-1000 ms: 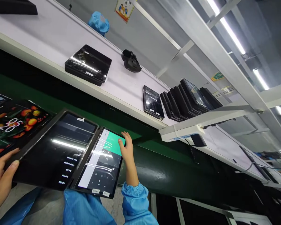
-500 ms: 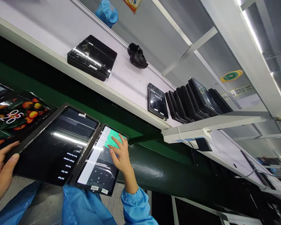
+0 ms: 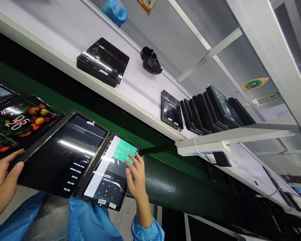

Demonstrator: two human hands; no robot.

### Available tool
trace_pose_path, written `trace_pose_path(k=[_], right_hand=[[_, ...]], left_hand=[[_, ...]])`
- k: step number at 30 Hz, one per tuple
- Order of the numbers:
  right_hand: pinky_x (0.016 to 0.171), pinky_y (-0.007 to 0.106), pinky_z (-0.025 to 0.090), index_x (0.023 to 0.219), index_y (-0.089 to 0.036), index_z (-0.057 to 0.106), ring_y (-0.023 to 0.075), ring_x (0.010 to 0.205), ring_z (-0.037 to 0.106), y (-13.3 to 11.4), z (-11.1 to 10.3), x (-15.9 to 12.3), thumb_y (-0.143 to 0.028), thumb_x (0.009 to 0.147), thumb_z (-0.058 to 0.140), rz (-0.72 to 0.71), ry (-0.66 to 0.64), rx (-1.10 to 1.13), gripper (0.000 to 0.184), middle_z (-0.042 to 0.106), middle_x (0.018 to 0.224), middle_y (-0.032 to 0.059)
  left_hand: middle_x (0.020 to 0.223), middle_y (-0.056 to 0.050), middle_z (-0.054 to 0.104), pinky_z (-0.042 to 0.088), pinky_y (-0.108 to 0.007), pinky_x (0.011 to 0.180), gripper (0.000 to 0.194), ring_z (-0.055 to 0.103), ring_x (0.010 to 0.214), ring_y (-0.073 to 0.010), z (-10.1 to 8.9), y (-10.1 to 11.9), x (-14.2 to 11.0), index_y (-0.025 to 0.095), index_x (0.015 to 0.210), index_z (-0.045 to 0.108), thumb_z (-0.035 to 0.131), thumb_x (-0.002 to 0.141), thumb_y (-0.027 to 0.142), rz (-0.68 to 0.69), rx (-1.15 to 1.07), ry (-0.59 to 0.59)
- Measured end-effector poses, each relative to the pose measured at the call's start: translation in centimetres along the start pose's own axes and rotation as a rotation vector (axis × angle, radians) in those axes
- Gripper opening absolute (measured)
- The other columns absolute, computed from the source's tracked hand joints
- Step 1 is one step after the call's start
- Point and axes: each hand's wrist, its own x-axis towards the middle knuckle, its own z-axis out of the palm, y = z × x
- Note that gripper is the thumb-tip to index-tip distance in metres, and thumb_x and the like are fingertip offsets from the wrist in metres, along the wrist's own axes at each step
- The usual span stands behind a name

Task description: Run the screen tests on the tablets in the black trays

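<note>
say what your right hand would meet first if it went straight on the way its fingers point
The right hand would likely meet the screen of the tablet with the keypad first, around its green panel; whether the fingertips already touch it is unclear.

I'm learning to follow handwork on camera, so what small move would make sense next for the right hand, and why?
Probably a light fingertip tap on the keypad tablet. Its screen is lit with number keys, and the right hand is over its edge, fingers spread near the green area; contact is unclear. The left hand grips the neighbouring menu tablet.
</note>
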Motion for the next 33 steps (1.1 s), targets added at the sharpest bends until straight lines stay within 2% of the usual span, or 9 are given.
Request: trace_pose_path(k=[4,10,15,19,22,26,30,32,33], right_hand=[[0.116,0.066,0.032,0.118,-0.029,0.068,0.0342,0.146,0.035,-1.3,-0.1,-1.5,-0.022,0.095,0.051,0.021,0.034,0.005,0.03,0.062,0.137,0.0065],[0.116,0.063,0.034,0.117,-0.03,0.069,0.0339,0.144,0.04,-3.7,1.0,-4.9,-0.019,0.09,0.055,-0.091,-0.105,0.047,0.032,0.063,0.137,0.004],[0.114,0.063,0.037,0.121,-0.028,0.068,0.0355,0.146,0.035,-4.2,2.2,-7.3,-0.019,0.088,0.056,-0.08,-0.145,0.058,0.036,0.058,0.144,0.0062],[0.113,0.063,0.039,0.126,-0.026,0.065,0.0364,0.149,0.03,-4.6,2.5,-7.2,-0.02,0.09,0.055,-0.069,-0.152,0.047,0.039,0.053,0.149,0.0072],[0.114,0.067,0.036,0.135,-0.028,0.06,0.0388,0.151,0.023,-5.1,2.5,-6.5,-0.023,0.092,0.055,-0.046,-0.239,-0.009,0.043,0.044,0.156,0.0059],[0.113,0.074,0.03,0.136,-0.033,0.06,0.0414,0.152,0.018,-5.2,2.0,-5.9,-0.026,0.093,0.056,-0.04,-0.318,-0.067,0.043,0.036,0.16,0.002],[0.113,0.065,0.041,0.126,-0.046,0.065,0.0376,0.146,0.035,-3.7,2.4,-6.5,-0.035,0.088,0.065,-0.226,-0.279,-0.034,0.04,0.048,0.152,-0.0049],[0.099,0.072,0.049,0.118,-0.046,0.069,0.0408,0.135,0.05,-1.9,3.6,-6.7,-0.041,0.089,0.064,-0.365,-0.099,-0.04,0.03,0.063,0.138,-0.0009],[0.098,0.073,0.048,0.113,-0.047,0.071,0.0412,0.133,0.052,-0.7,4.4,-6.6,-0.042,0.09,0.062,-0.332,-0.016,-0.067,0.025,0.067,0.132,-0.0001]], left_hand=[[0.142,0.007,0.057,0.042,-0.056,0.11,0.052,0.056,0.126,-0.0317,-0.6,1.0,0.1,0.037,0.138,0.053,0.047,0.09,0.055,-0.071,-0.075,-0.041],[0.143,0.001,0.056,0.044,-0.054,0.107,0.056,0.058,0.119,-0.0298,-1.2,1.9,0.0,0.032,0.141,0.05,0.045,0.09,0.053,-0.075,-0.049,-0.078],[0.145,-0.001,0.055,0.039,-0.055,0.111,0.058,0.055,0.124,-0.0312,-1.4,2.3,0.1,0.029,0.141,0.051,0.043,0.09,0.055,-0.051,-0.043,-0.081],[0.144,-0.003,0.055,0.041,-0.055,0.109,0.063,0.055,0.125,-0.0324,-1.4,2.2,0.1,0.027,0.141,0.051,0.042,0.09,0.063,-0.034,-0.055,-0.081],[0.144,-0.004,0.055,0.038,-0.055,0.112,0.07,0.052,0.13,-0.0325,-1.5,2.0,0.2,0.024,0.139,0.052,0.041,0.088,0.07,-0.012,-0.044,-0.098],[0.143,-0.003,0.055,0.04,-0.054,0.111,0.065,0.053,0.128,-0.0308,-1.0,1.6,0.5,0.027,0.14,0.05,0.042,0.089,0.066,-0.015,-0.07,-0.096],[0.144,-0.011,0.053,0.03,-0.054,0.119,0.062,0.046,0.136,-0.032,0.6,1.7,0.1,0.018,0.134,0.051,0.041,0.091,0.061,0.077,-0.168,-0.06],[0.142,-0.014,0.054,0.031,-0.05,0.12,0.056,0.046,0.137,-0.031,1.6,2.1,0.1,0.017,0.131,0.052,0.042,0.093,0.057,0.084,-0.285,-0.093],[0.141,-0.014,0.055,0.033,-0.049,0.119,0.053,0.047,0.137,-0.0303,2.1,2.2,0.4,0.018,0.13,0.053,0.042,0.093,0.056,0.073,-0.338,-0.082]])
